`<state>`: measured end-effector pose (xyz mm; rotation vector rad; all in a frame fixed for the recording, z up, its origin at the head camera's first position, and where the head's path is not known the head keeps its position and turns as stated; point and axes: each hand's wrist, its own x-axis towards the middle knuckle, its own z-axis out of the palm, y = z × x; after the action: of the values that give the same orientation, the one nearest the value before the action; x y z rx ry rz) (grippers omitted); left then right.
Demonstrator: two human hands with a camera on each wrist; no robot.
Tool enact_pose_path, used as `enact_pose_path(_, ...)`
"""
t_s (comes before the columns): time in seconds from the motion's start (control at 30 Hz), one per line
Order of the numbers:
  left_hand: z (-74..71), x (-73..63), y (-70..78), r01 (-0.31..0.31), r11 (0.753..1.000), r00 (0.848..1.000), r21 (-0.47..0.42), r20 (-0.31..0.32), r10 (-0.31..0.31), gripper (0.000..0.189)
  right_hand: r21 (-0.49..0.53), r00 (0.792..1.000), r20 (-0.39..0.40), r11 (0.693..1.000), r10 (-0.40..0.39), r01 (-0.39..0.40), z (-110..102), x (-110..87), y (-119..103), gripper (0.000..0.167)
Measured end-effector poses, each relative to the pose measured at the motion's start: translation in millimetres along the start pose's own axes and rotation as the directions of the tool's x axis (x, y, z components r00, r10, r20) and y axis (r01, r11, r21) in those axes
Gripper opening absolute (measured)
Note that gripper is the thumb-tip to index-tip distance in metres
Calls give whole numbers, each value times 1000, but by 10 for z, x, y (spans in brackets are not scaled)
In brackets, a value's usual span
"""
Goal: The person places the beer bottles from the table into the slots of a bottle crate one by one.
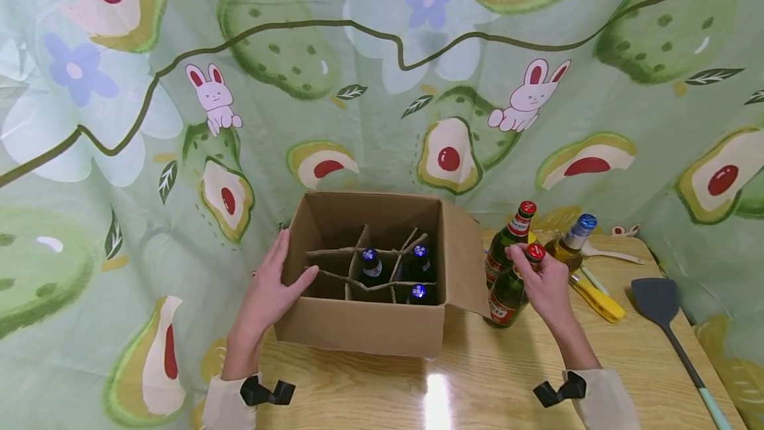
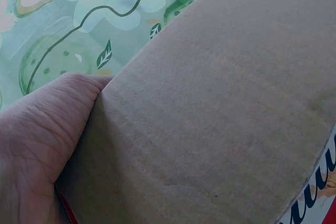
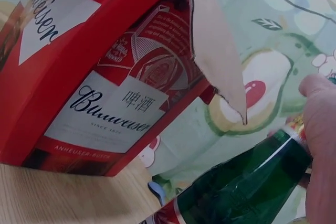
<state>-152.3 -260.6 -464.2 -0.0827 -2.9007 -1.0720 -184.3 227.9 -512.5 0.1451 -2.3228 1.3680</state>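
A cardboard box (image 1: 364,327) with cardboard dividers (image 1: 334,274) stands at the centre of the table, its top uncovered. Several dividers make compartments, and three dark bottles with blue caps, one of them a bottle (image 1: 371,271) near the middle, stand inside. My left hand (image 1: 271,290) holds the box's left side, thumb over the rim and fingers along the outside. To the right of the box, my right hand (image 1: 544,281) grips the neck of a green beer bottle (image 1: 506,294) with a red cap. Whether its base touches the table cannot be seen clearly.
Another red-capped beer bottle (image 1: 498,251) and a blue-capped bottle (image 1: 570,247) stand beside the right hand. A yellow-handled utensil (image 1: 599,300), a pale spoon (image 1: 615,255) and a dark spatula (image 1: 656,300) lie farther right. The box flap (image 1: 468,261) sticks out toward the bottles.
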Motion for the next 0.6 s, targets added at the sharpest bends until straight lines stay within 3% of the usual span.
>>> enact_pose_path(0.23, -6, -7, -6, 6, 1000, 1000, -2, 4, -6, 103, 27, 994, -73, 996, -84, 86, 35, -27, 10, 15)
enact_pose_path(0.37, -8, -9, -10, 7, 1000, 1000, -2, -1, -7, 102, 14, 990, -67, 992, -126, 127, 24, -29, -18, 12)
enact_pose_path(0.6, -13, 2, -1, 4, 1000, 1000, 1, 4, -4, 102, 28, 993, -58, 994, -104, 106, -69, -11, -224, 16)
